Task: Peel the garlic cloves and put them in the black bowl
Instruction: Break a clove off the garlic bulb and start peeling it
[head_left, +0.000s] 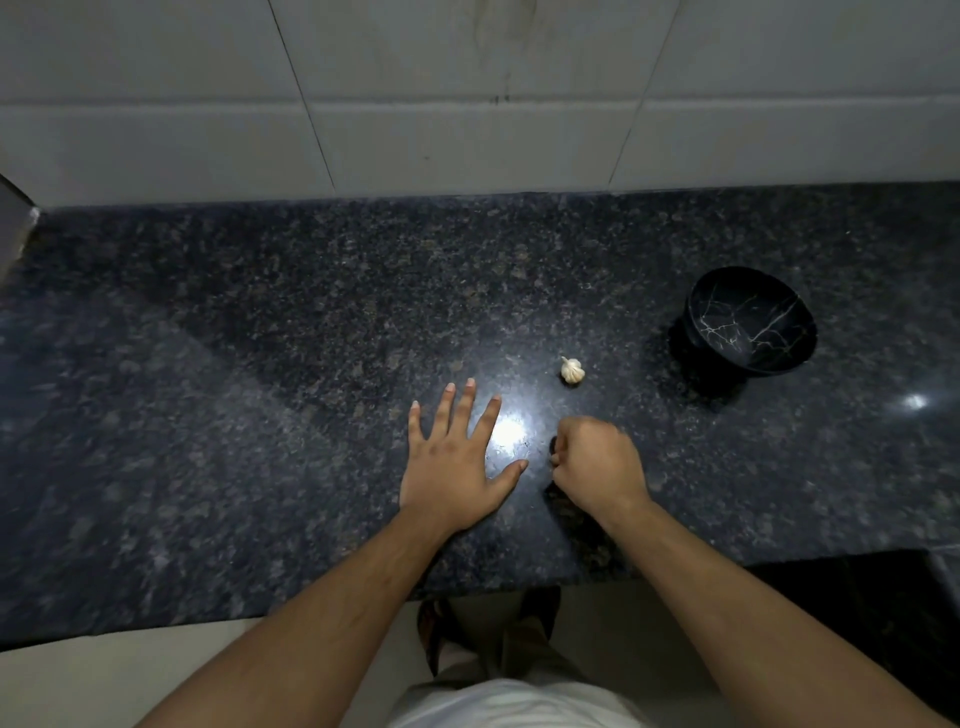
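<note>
Lying just beyond both hands, garlic bulb (572, 370), left fingers (453, 410) spread, right fingers (555, 459) curled.

The counter (260, 364) is dark speckled granite, the bowl (748, 325) black with white veins, the garlic (572, 370) off-white.

Kitchen: dark granite counter (260, 364), white tiled wall (467, 78).

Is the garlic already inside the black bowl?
No, the garlic sits on the dark counter, apart from the black bowl, and neither hand touches it.
</note>
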